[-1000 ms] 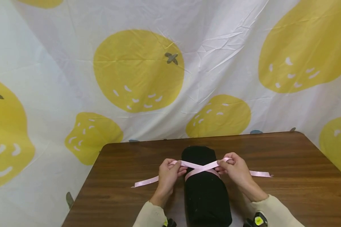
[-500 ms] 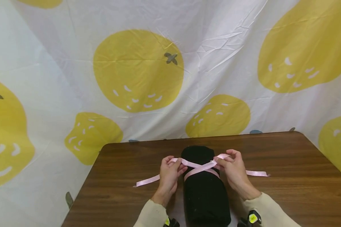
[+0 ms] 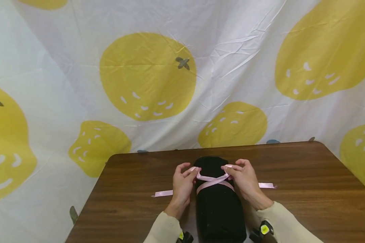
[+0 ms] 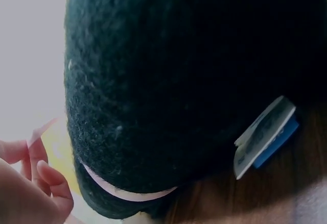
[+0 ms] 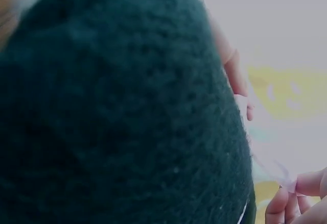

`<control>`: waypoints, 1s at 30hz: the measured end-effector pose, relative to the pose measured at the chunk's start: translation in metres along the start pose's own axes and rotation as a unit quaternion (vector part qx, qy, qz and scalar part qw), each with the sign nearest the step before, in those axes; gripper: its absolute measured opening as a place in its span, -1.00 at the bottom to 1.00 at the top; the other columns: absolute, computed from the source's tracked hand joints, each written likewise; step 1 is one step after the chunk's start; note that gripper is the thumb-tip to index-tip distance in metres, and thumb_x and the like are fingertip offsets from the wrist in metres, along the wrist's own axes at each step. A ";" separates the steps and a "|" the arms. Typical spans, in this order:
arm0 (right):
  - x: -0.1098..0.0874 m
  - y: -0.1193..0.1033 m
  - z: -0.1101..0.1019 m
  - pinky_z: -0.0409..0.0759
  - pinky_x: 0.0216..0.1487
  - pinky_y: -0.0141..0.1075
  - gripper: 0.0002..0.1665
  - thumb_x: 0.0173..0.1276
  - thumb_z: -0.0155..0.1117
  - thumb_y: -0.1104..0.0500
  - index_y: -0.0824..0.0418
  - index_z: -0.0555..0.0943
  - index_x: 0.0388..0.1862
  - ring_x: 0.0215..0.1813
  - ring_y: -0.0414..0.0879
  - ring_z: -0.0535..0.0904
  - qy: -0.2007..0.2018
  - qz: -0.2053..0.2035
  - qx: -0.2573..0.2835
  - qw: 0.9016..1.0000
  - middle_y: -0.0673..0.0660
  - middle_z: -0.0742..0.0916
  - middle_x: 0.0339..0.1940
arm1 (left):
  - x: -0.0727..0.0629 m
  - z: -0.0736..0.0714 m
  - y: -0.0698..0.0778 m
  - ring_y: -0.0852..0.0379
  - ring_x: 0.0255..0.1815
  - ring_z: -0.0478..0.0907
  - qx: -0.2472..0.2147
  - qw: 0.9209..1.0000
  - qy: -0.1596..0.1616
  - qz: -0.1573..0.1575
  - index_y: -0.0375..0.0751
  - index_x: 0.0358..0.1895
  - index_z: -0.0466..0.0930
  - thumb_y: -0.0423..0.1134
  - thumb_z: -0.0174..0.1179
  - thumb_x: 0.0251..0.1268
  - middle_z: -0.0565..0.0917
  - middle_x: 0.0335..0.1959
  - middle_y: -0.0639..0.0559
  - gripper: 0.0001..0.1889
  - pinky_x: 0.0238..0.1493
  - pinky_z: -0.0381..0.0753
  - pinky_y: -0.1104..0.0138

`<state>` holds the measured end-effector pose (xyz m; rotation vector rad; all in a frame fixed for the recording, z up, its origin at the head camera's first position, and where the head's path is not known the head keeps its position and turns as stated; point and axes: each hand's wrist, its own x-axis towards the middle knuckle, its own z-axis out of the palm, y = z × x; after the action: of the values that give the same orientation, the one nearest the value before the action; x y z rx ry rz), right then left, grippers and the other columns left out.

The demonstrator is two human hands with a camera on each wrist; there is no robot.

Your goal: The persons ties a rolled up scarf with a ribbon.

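A pink satin ribbon (image 3: 213, 181) goes round a long black fuzzy cushion-like bundle (image 3: 220, 212), its two ends crossing on top. My left hand (image 3: 182, 185) pinches one side of the ribbon between thumb and fingers, left of the crossing. On the other side, my right hand (image 3: 245, 180) pinches the ribbon's opposite length. Loose tails stick out beyond both hands. In the left wrist view, the band (image 4: 127, 193) wraps under the bundle, and the left fingers (image 4: 38, 168) hold a thin bit of ribbon. The right fingertips (image 5: 288, 198) grip ribbon in the right wrist view.
The bundle lies lengthwise on a brown wood-grain table (image 3: 134, 202). A white and blue tag (image 4: 265, 137) hangs from its side. Behind the table hangs a white curtain (image 3: 158, 138) with yellow lemon prints.
Both hands have drawn closer together over the bundle, most of all the right one, moving left. The ribbon between them now bends upward, and its loose tails show shorter beyond the hands.
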<state>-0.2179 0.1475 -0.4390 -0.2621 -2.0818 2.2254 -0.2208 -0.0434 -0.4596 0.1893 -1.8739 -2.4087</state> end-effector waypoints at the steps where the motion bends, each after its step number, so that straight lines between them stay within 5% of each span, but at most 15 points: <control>1: 0.000 -0.001 0.001 0.55 -0.40 -0.41 -0.50 0.30 0.37 0.32 0.26 0.22 -0.02 -0.52 -0.21 0.54 0.001 -0.003 -0.012 1.000 -0.03 0.78 -0.40 | 0.000 0.000 0.000 0.12 -0.28 0.68 0.005 1.000 -0.005 0.005 -0.28 0.09 0.39 -0.34 0.32 0.28 0.77 -0.18 -0.19 -0.61 -0.35 0.49 0.40; 7: 0.002 -0.005 0.010 0.53 -0.30 -0.42 -0.47 0.28 0.43 0.22 0.36 0.31 0.02 -0.38 -0.28 0.56 -0.015 -0.008 -0.049 0.999 -0.01 0.77 -0.36 | 0.000 0.004 0.001 0.09 -0.16 0.69 0.025 0.998 -0.042 0.034 -0.33 0.15 0.39 -0.33 0.32 0.29 0.77 -0.17 -0.16 -0.57 -0.18 0.55 0.38; 12: 0.004 -0.007 0.017 0.55 -0.17 -0.43 -0.49 0.33 0.36 0.28 0.38 0.29 0.08 -0.22 -0.28 0.64 -0.068 -0.018 -0.078 0.994 0.17 0.79 -0.21 | 0.002 0.009 0.003 0.00 -0.10 0.72 0.035 0.993 -0.080 0.073 -0.32 0.15 0.44 -0.33 0.35 0.25 0.77 -0.18 -0.19 -0.56 -0.08 0.64 0.36; 17: 0.003 -0.011 0.019 0.54 -0.23 -0.43 -0.47 0.33 0.34 0.30 0.37 0.27 0.14 -0.22 -0.23 0.64 -0.116 -0.045 -0.132 0.983 0.21 0.79 -0.23 | 0.004 0.011 0.006 -0.03 -0.18 0.72 0.082 0.983 -0.122 0.108 -0.17 0.11 0.54 -0.31 0.36 0.24 0.77 -0.21 -0.18 -0.62 -0.20 0.66 0.39; 23: 0.003 -0.012 0.019 0.54 -0.27 -0.43 -0.47 0.37 0.26 0.35 0.40 0.22 0.19 -0.19 -0.26 0.61 -0.183 -0.065 -0.147 0.970 0.17 0.80 -0.29 | 0.005 0.013 0.008 0.11 -0.30 0.70 0.108 0.971 -0.159 0.144 -0.22 0.13 0.56 -0.40 0.34 0.23 0.77 -0.19 -0.23 -0.61 -0.32 0.66 0.42; 30: 0.004 -0.012 0.015 0.61 -0.25 -0.37 -0.44 0.36 0.22 0.42 0.42 0.21 0.24 -0.27 -0.15 0.65 -0.255 -0.091 -0.147 0.951 0.22 0.78 -0.27 | 0.007 0.013 0.008 0.29 -0.58 0.45 0.171 0.949 -0.176 0.198 -0.21 0.11 0.60 -0.36 0.39 0.18 0.78 -0.27 -0.16 -0.60 -0.55 0.43 0.52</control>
<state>-0.2251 0.1343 -0.4262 0.5298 -2.5570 2.0205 -0.2298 -0.0341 -0.4493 -0.5824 -2.2018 -1.9319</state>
